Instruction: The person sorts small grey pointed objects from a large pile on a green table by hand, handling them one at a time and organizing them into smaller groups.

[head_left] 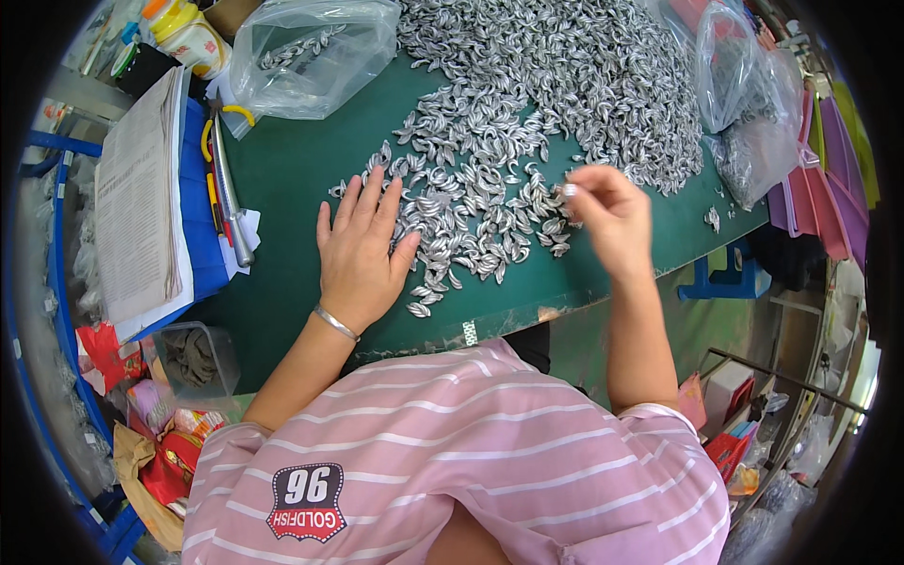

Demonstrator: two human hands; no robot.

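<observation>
Many small silver, leaf-shaped twisted metal pieces (pixel 490 212) lie loosely spread on a green tabletop (pixel 292 151). They thicken into a deep heap (pixel 574 75) toward the far side. My left hand (pixel 361 250) lies flat with fingers stretched out, touching the left edge of the spread pieces. My right hand (pixel 612 212) is raised at the right edge of the spread, thumb and fingers pinched together. Whatever sits between those fingertips, if anything, is too small to make out. Some darker pieces lie just below them.
A clear plastic bag (pixel 315 61) with some pieces inside sits at the far left. Pliers with yellow handles (pixel 217 118) and a blue folder with papers (pixel 141 198) lie at left. More filled bags (pixel 749 141) stand at right. A blue stool (pixel 725 278) is below the table's edge.
</observation>
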